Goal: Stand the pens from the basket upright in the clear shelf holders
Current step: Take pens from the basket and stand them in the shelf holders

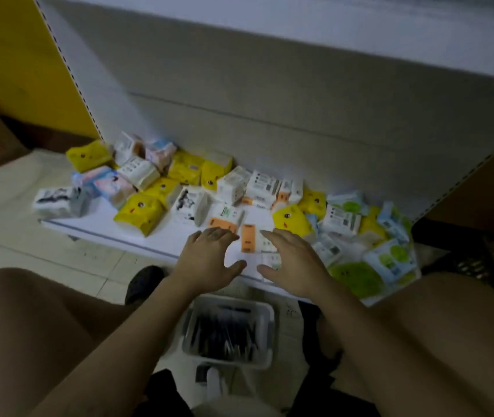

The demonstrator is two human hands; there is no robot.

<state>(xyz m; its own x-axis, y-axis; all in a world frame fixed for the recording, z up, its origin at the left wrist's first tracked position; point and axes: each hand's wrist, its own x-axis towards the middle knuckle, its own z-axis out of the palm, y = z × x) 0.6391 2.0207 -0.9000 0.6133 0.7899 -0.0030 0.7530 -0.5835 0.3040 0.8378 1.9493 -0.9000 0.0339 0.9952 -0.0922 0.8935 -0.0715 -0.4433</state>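
Note:
A white basket (265, 314) sits on the floor between my knees, filled with several dark pens (224, 334). Above it, my left hand (206, 257) and my right hand (292, 260) reach over the front of a low white shelf (113, 233), fingers spread and holding nothing. Between the two hands lie small white and orange tissue packs (248, 242). No clear holders show in this view.
Many small tissue packs, yellow (139, 213), white and green (357, 278), lie scattered over the shelf. A white back panel rises behind them. A yellow wall panel (14, 55) stands at the left, a dark crate (462, 257) at the right. Pale floor tiles lie below.

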